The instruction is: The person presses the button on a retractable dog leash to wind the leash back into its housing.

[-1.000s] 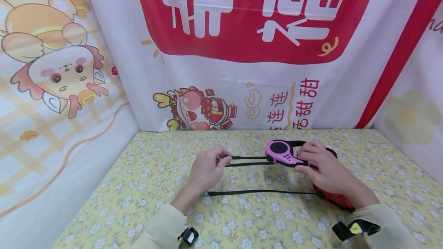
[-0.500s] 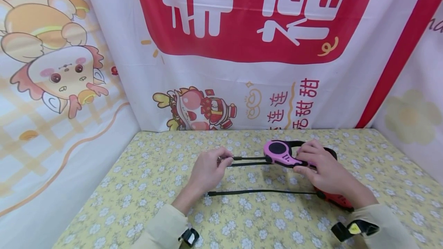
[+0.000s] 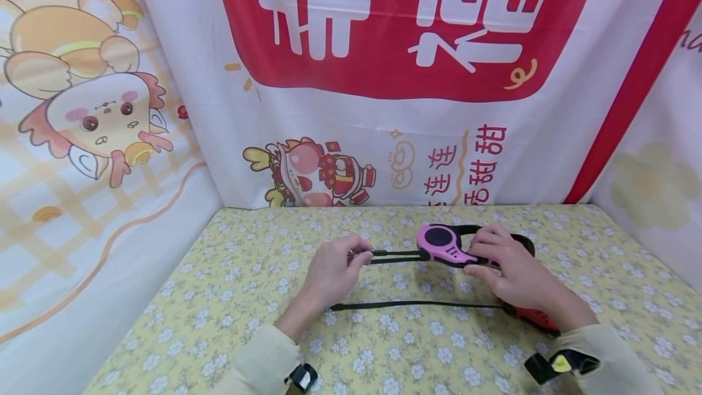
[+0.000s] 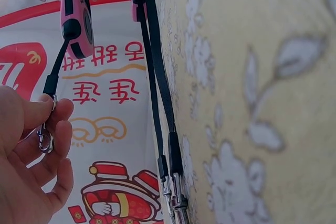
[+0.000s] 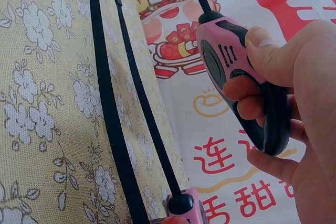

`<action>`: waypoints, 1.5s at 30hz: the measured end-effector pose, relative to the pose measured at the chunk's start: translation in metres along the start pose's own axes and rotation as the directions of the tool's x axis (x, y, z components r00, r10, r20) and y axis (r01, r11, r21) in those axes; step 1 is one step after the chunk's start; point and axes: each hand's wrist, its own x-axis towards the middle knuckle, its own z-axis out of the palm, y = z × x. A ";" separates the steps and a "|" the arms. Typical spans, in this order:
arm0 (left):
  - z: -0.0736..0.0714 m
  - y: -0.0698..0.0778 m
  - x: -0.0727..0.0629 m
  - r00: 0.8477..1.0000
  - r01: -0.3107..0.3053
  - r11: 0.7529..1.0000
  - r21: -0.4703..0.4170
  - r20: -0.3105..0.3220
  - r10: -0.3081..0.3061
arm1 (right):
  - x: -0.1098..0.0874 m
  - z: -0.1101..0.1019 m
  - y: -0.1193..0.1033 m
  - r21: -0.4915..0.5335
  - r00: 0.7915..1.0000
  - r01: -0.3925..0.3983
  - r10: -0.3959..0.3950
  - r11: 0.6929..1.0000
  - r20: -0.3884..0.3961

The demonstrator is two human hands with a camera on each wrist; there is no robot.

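My right hand [image 3: 504,261] grips the black handle of a pink retractable dog leash [image 3: 439,243], held up above the table. From its nose a short black strap [image 4: 59,61] runs out, taut, to a metal snap clip [image 4: 46,139]. That clip sits between the thumb and fingers of my left hand [image 3: 334,267]. Behind and below lies a second pink leash [image 5: 195,205], mostly hidden in the head view, its strap [image 5: 149,119] stretched leftward. Nearer my body a red leash [image 3: 540,320] rests partly under my right forearm, its strap [image 3: 417,304] laid out straight.
A yellow flowered cloth [image 3: 406,358] covers the table. At the back hangs a white and red printed sheet [image 3: 340,114], with more printed sheets [image 3: 82,200] at the sides. Metal clips [image 4: 176,198] of the two lying straps sit side by side on the cloth.
My left hand has shifted slightly right with the clip. The held pink leash has drifted a little left and down, so the strap between the hands is a bit shorter. The lying leashes stay put.
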 end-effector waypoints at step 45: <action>0.004 0.009 -0.001 0.997 -0.061 0.998 0.010 0.057 0.060 | 0.003 0.004 -0.006 0.004 0.997 0.072 -0.072 0.997 -0.026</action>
